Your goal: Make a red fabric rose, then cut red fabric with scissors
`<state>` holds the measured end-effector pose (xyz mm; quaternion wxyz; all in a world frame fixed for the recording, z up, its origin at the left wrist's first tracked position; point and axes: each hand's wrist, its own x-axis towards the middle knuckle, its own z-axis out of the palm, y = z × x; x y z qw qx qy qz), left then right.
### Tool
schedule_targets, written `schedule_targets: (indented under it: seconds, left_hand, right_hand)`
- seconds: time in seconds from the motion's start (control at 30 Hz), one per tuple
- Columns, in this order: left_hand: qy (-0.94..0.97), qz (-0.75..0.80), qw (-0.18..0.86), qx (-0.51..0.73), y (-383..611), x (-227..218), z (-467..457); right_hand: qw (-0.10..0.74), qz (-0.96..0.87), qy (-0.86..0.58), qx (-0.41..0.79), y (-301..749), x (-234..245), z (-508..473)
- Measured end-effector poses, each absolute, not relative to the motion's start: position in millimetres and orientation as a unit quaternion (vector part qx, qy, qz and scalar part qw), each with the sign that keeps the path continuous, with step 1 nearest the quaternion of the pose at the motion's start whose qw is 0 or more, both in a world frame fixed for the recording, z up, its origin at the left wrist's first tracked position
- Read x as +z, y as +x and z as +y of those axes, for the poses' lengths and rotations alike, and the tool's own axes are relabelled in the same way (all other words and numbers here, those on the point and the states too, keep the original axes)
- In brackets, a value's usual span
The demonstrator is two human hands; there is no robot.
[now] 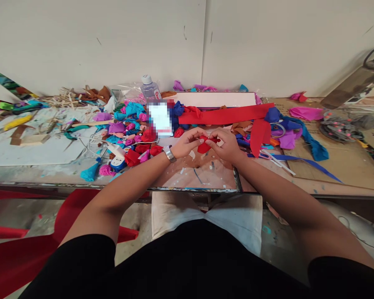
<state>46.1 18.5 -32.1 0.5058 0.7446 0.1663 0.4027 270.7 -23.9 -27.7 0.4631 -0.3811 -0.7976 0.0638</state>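
Observation:
Both hands meet over the near edge of the worktable (171, 176), pinching one small piece of red crepe paper (203, 147) between them. My left hand (188, 142), with a metal watch (169, 154) at the wrist, grips its left side with closed fingers. On the other side my right hand (225, 144) has thumb and fingers closed on the same piece. Just behind the hands a long red crepe paper strip (224, 115) lies across the heap. To the left spreads a pile of crumpled paper pieces (134, 135) in blue, purple, pink and red.
A lit phone (161, 120) leans near a clear bottle (150, 88). A power strip (117, 162), pliers (76, 131) and a yellow-handled knife (15, 122) lie leftward. On the right are scissors (264, 156), cardboard (345, 166), a tape roll (278, 130) and a tilted grey bottle (350, 83).

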Motion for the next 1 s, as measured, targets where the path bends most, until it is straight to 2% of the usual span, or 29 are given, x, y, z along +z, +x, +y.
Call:
schedule_targets:
  seconds: [0.47, 0.67, 1.0]
  left_hand:
    - [0.721, 0.164, 0.545, 0.395, 47.8, -33.9, 15.5]
    - [0.702, 0.139, 0.594, 0.367, 45.8, -30.9, 12.9]
    - [0.74, 0.162, 0.532, 0.379, 47.4, -35.3, 16.5]
  right_hand:
    - [0.47, -0.792, -0.383, 0.071, 271.3, -28.8, -23.8]
    - [0.454, -0.821, -0.331, 0.106, 270.0, -24.5, -28.3]
    - [0.441, -0.829, -0.323, 0.117, 269.2, -27.6, -27.0]
